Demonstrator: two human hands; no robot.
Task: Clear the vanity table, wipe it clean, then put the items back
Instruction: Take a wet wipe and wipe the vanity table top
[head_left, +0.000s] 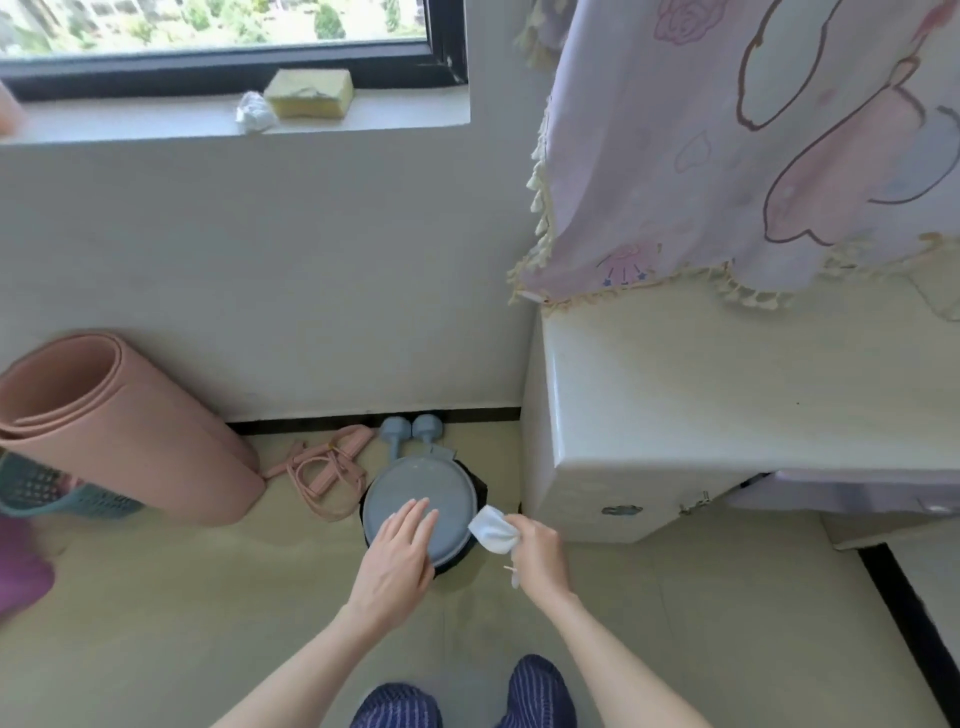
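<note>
Now left hand (397, 558) lay flat on the bin lid (418, 501), right hand (537, 558) at 3 o'clock pinched a used wipe (492, 530), likely soft, light, best held bunched.

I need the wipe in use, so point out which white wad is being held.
The white wad pinched in the right hand beside the bin lid; the other wad lies untouched on the windowsill beside the yellow sponge.

We count two dumbbells (410, 434), one rolled mat (119, 426), one sponge (309, 92), one lidded bin (418, 512), one basket (36, 491), two hands.
</note>
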